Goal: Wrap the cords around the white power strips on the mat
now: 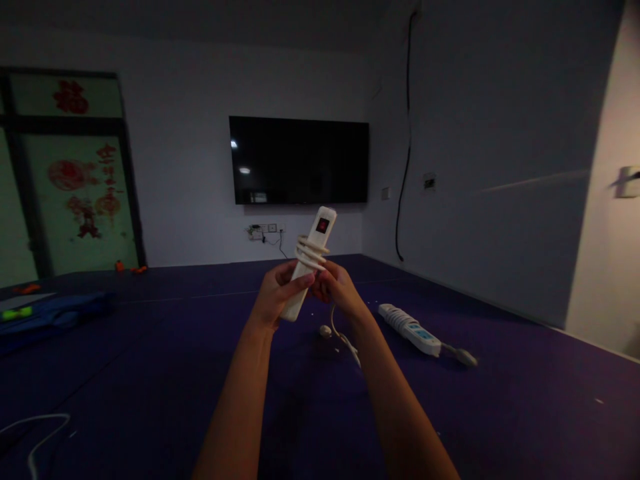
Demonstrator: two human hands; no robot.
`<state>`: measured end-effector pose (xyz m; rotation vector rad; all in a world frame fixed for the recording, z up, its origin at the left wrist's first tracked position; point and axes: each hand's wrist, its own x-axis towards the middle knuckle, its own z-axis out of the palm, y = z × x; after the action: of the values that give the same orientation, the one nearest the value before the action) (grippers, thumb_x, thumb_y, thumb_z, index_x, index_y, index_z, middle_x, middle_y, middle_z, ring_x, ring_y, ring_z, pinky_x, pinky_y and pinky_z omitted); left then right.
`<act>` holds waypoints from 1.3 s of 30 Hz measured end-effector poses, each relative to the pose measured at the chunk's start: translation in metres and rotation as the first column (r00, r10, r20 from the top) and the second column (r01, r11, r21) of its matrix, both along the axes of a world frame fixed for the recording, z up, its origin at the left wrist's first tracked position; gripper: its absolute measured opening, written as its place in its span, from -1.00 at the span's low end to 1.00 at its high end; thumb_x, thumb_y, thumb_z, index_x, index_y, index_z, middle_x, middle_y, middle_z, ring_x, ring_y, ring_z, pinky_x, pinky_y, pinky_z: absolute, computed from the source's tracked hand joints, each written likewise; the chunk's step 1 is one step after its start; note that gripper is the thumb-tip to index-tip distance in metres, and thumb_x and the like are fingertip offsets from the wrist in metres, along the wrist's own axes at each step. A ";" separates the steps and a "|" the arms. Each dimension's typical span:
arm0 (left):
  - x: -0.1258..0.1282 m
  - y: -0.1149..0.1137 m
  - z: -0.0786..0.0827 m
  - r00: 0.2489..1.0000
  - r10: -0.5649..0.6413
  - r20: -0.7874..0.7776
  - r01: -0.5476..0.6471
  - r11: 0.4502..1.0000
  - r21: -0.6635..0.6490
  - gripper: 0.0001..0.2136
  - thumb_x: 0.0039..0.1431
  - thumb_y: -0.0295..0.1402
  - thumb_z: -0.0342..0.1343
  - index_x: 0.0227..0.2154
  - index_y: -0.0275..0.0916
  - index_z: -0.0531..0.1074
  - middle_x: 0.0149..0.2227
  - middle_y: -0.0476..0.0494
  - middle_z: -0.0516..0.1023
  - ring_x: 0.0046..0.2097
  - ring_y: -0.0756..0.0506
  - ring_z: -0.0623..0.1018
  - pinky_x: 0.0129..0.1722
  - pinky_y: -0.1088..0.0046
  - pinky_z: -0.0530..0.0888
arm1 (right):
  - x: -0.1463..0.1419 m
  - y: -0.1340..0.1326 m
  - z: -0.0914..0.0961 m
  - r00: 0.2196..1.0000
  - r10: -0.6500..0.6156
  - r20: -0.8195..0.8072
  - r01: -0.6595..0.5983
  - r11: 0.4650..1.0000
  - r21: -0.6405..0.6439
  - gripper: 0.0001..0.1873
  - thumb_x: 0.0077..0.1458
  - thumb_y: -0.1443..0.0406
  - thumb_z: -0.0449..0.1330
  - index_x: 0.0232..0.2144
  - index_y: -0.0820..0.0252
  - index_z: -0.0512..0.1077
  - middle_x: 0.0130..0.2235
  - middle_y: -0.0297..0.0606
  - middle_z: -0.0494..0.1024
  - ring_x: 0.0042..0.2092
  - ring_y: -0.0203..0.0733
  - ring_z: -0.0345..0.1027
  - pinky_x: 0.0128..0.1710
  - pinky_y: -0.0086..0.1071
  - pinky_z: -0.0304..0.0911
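A white power strip [296,301] is held up tilted in front of me, its red switch area near the upper end. My left hand [276,288] is closed around its lower half, thumb across the front. Several turns of its white cord [311,252] wrap the middle of the strip. At the strip's right side, my right hand [336,285] is closed with the fingers pinching the cord. From there the loose cord end hangs down toward the purple surface, and the plug [325,331] shows below my hands.
A second white power strip [423,339], its cord wound round it, lies to the right on the purple surface [175,373]. A white cable [50,417] is at lower left, and blue cloth [60,313] at far left. A television [300,160] hangs on the wall ahead.
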<state>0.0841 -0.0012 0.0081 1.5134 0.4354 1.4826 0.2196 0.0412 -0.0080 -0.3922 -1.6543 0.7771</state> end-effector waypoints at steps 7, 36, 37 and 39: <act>-0.005 0.004 -0.002 0.998 0.003 -0.066 0.002 0.997 0.071 -0.62 -0.15 -0.22 0.28 -0.21 -0.25 0.49 -0.28 -0.15 0.57 -0.26 -0.08 0.52 -0.33 0.46 0.40 | 0.000 -0.001 0.000 0.997 0.081 -0.011 -0.082 0.996 -0.035 -0.37 -0.28 -0.22 0.21 -0.45 0.21 0.29 -0.71 -0.49 0.27 -0.72 -0.46 0.06 -0.75 -0.56 -0.09; -0.049 0.005 0.010 0.765 0.601 0.230 -0.617 0.787 -0.003 -0.73 -0.22 -0.12 0.25 -0.55 -0.21 0.42 -0.61 0.03 0.42 -0.63 0.07 0.35 -0.64 0.52 0.25 | 0.052 0.032 -0.032 0.616 -0.172 0.769 0.560 0.782 -0.274 -0.46 -0.33 0.22 0.41 -0.22 0.32 0.45 -0.66 -0.34 0.46 -0.62 -0.28 0.32 -0.65 -0.47 0.18; -0.050 0.006 0.010 0.758 0.609 0.234 -0.625 0.780 -0.006 -0.73 -0.23 -0.12 0.26 -0.55 -0.22 0.42 -0.61 0.03 0.42 -0.64 0.07 0.35 -0.64 0.53 0.26 | 0.047 0.034 -0.037 0.605 -0.048 0.795 0.527 0.773 -0.354 -0.45 -0.35 0.22 0.42 -0.23 0.31 0.44 -0.66 -0.34 0.46 -0.64 -0.27 0.33 -0.67 -0.47 0.19; -0.050 0.007 0.010 0.752 0.612 0.244 -0.629 0.777 -0.013 -0.71 -0.24 -0.12 0.26 -0.54 -0.22 0.43 -0.62 0.03 0.42 -0.64 0.07 0.35 -0.65 0.54 0.26 | 0.032 0.036 -0.046 0.580 0.139 0.803 0.470 0.748 -0.469 -0.48 -0.40 0.23 0.44 -0.30 0.28 0.43 -0.67 -0.34 0.47 -0.64 -0.25 0.36 -0.67 -0.46 0.25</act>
<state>0.0345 0.0056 0.0181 1.2706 0.8067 2.1939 0.2511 0.0774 -0.0543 -1.6181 -2.0716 1.0987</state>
